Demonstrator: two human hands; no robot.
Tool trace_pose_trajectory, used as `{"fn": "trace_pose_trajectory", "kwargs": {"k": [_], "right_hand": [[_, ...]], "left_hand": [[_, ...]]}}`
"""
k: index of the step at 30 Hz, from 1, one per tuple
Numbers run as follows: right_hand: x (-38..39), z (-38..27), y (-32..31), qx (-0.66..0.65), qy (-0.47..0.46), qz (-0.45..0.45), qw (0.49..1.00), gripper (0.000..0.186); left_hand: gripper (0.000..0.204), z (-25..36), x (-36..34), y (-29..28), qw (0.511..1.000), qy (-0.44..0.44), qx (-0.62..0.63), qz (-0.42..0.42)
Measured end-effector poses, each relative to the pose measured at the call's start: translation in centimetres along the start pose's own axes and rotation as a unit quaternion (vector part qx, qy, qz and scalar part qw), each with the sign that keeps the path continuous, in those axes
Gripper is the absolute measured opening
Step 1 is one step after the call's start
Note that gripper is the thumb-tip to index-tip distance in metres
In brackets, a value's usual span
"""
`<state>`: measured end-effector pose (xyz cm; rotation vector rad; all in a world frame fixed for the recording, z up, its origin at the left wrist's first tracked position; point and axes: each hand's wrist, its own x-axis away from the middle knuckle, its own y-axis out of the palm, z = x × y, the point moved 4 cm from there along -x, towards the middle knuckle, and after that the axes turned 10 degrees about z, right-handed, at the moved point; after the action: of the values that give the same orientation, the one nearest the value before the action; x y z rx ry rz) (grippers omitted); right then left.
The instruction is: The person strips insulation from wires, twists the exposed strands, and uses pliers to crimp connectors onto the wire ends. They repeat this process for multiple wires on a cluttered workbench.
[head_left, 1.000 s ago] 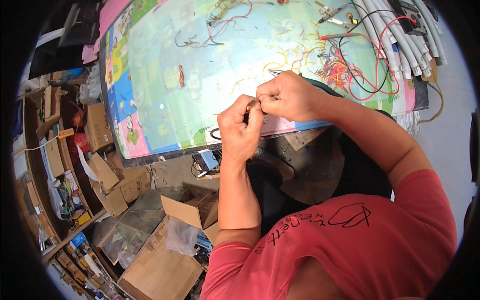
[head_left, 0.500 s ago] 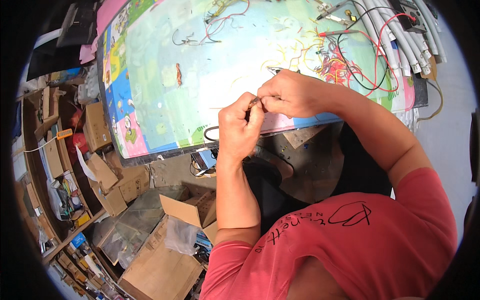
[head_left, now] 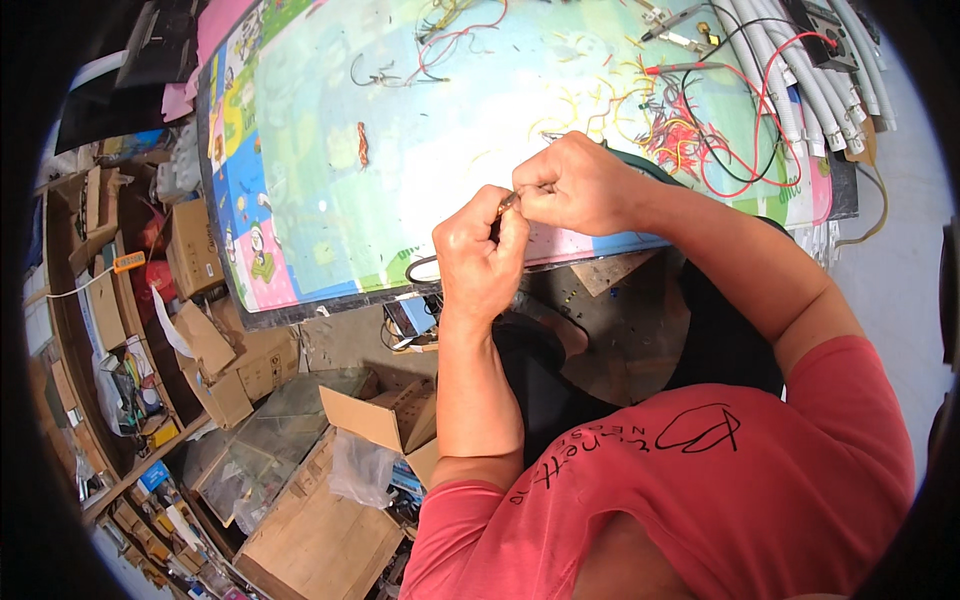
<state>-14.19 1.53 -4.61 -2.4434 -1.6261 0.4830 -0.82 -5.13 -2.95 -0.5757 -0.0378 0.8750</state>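
Over the near edge of the table my two closed hands meet. My left hand (head_left: pixel 478 250) pinches a small dark piece with a coppery glint (head_left: pixel 508 203) between thumb and bent forefinger. A black cable loop (head_left: pixel 422 270) sticks out beside that hand, its far part hidden behind it. My right hand (head_left: pixel 575 185) has its fingertips pressed together against the same spot; what they grip is covered. Past the right wrist a dark green curved thing (head_left: pixel 640 163) shows in part, and I cannot tell whether the hand holds it or it lies on the table.
Red and yellow wire offcuts (head_left: pixel 675 135) are scattered to the right of my hands, with red and black test leads (head_left: pixel 690 68) running to a meter (head_left: pixel 825 35). White tubes (head_left: pixel 790 85) lie at the far right. A copper wire bundle (head_left: pixel 362 146) rests left. Cardboard boxes (head_left: pixel 365 420) stand below.
More of the dark green curved thing shows past my right wrist. My right hand has tilted slightly upward; both hands stay together at nearly the same place.
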Motion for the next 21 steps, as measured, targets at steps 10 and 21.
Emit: {"fn": "trace_pose_trajectory", "kwargs": {"k": [10,21], "right_hand": [[-0.09,0.03,-0.09,-0.019,0.016,0.025,0.999,0.020],[0.18,-0.21,-0.38,-0.169,0.111,-0.118,0.972,0.028]], "left_hand": [[0.012,-0.47,0.14,0.00,0.998,-0.040,0.038,0.021],[0.015,-0.99,-0.24,-0.22,0.978,-0.115,0.173,-0.013]]}}
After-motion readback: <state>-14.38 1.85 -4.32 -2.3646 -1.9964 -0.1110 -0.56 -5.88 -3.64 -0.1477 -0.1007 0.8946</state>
